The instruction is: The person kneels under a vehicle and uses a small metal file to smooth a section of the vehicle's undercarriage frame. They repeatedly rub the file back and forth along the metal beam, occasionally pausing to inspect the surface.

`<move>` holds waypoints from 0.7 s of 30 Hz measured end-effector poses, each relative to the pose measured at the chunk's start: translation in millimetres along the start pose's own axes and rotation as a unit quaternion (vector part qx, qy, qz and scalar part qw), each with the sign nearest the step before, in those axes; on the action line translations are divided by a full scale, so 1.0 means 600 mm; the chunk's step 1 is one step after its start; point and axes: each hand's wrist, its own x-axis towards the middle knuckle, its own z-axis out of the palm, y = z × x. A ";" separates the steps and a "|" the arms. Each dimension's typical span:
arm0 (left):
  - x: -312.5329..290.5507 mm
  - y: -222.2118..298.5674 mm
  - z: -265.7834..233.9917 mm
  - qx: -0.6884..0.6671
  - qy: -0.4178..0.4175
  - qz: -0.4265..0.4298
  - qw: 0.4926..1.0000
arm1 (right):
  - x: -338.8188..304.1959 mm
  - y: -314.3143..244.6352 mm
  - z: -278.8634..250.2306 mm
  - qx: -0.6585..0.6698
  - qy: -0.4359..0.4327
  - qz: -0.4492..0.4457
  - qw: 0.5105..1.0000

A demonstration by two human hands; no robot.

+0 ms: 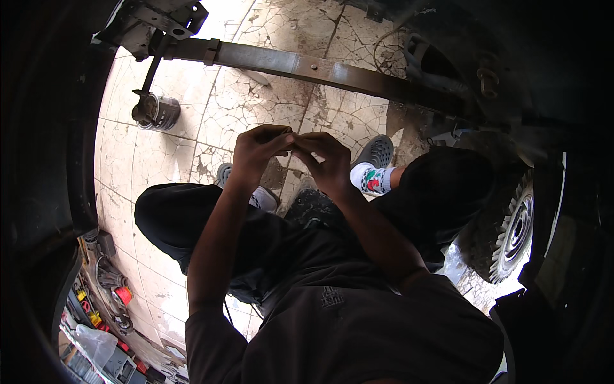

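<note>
My left hand [254, 153] and my right hand [328, 161] meet in the middle of the view, above the floor between my knees. The fingertips of both are pinched together and touch each other. Whatever they hold, if anything, is too small and too hidden by the fingers to make out. Beyond the hands a long flat metal bar [291, 65], like a leaf spring, runs across from the upper left to the right. It carries a clamp [212, 52] near its left end. Neither hand touches the bar.
A dark can [160, 112] stands on the cracked tile floor [150, 150] at the left, below a hanging rod [152, 70]. A toothed-edge wheel [513, 230] is at the right. Tools and a plastic bag [96, 344] lie at the lower left. Dark bodywork surrounds the view.
</note>
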 end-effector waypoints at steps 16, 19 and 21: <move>0.013 0.016 0.007 0.217 -0.063 0.085 0.970 | 0.026 0.011 -0.062 0.224 -0.134 0.262 0.929; 0.004 0.019 0.012 0.169 -0.054 0.069 0.982 | 0.032 -0.008 -0.070 0.206 -0.151 0.278 0.926; 0.002 0.020 0.013 0.141 -0.056 0.072 0.986 | 0.033 -0.005 -0.069 0.249 -0.140 0.303 0.909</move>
